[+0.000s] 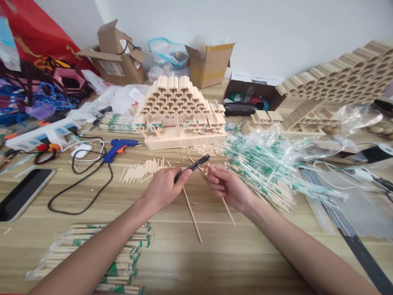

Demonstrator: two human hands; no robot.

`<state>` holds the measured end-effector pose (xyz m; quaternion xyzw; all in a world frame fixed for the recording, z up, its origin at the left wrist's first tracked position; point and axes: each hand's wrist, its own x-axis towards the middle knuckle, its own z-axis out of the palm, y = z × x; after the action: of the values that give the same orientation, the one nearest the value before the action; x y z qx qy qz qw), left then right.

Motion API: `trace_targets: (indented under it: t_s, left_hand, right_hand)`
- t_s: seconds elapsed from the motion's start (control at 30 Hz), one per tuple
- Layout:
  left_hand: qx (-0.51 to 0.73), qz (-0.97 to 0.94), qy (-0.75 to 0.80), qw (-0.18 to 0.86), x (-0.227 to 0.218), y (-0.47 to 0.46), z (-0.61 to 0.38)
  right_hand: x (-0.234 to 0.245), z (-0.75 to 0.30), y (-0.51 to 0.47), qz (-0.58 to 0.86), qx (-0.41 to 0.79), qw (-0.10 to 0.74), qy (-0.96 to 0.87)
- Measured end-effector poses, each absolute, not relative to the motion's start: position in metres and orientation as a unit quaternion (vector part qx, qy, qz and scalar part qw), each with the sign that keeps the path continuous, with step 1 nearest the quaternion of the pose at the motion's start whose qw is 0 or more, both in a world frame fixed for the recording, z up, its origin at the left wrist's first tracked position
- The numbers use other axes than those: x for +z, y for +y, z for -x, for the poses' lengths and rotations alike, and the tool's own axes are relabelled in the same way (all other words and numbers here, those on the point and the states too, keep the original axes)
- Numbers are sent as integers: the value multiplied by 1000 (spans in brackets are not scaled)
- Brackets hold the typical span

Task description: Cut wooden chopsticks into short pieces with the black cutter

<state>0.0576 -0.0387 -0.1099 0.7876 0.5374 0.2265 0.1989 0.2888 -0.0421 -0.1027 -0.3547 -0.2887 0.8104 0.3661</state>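
My left hand (166,184) is closed around a slim black hand tool (196,164), whose tip points up and right; whether it is pliers or a cutter I cannot tell. Close by, my right hand (227,184) pinches a thin wooden chopstick (229,211) that slants down toward me. Another wooden chopstick (192,213) lies on the table below the tool. Short cut pieces of stick (144,170) lie left of my hands, with more small pieces (204,150) behind them. Beyond stands a stepped model (179,102) built of wooden sticks.
A blue glue gun (118,148) with a black cord lies left, near a phone (26,192) and a power strip (43,133). Wrapped chopsticks (123,262) lie front left; opened wrappers (264,159) spread right. Another stick structure (344,76) rises behind; cardboard boxes (210,63) stand at the wall.
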Motion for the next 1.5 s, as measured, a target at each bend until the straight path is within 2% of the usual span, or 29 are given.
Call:
trace_targets:
  t_s: [0.17,0.3,0.6,0.73,0.83,0.97,1.07,1.2,1.3,1.37,1.5]
  left_hand:
    - [275,-764,533,238,-107,-38,-55]
    - [331,-743,521,258,-111,-40,-53]
    - [422,-566,480,521,-123,-38,-56]
    - [505,-455,497,540,-117,-32,-56]
    - [567,-418,499,504,-112,-27,-54]
    - [610,-394,487,485,-110,-21,-50]
    - [617,-399,490,469,-112,-17,-47]
    - [628,-412,501,429,-120,-11,-42]
    - [632,-417,511,407,-124,-8,-38]
    - [637,-418,513,395,-126,-6,-36]
    - [655,-404,502,395,-126,-3,-34]
  right_hand:
    - [-97,-287,-44,362,802,374,-292]
    - [-91,-289,-42,372,765,418,-317]
    - [-81,-307,-26,410,646,520,-381]
    - [-90,-310,-21,456,629,522,-351]
    - [-98,-310,-20,478,636,484,-365]
    - [-105,-307,-23,503,587,381,-508]
    - [-108,-304,-29,509,482,312,-640]
    - [-114,-304,-35,519,281,246,-769]
    - [-122,-304,-37,534,225,191,-792]
    - [-125,-304,-37,544,225,175,-789]
    - [-126,-304,-35,537,211,208,-790]
